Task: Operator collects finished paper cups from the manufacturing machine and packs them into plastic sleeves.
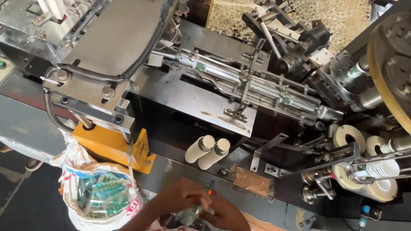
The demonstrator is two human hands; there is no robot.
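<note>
Hands: left hand (181, 196) and right hand (225, 213) are pressing together at 6 o'clock, both pinching a small greenish item (192, 213).
Bag (98, 195): hanging at 7 o'clock.
Cups (207, 151): two stacks are lying at 12 o'clock of the hands.
Machine (196, 74): filling the top.

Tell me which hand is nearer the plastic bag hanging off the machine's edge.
Left. The left hand is just right of the plastic bag, apart from it. The right hand is farther right, beyond the left, both closed around a small greenish item between them.
</note>
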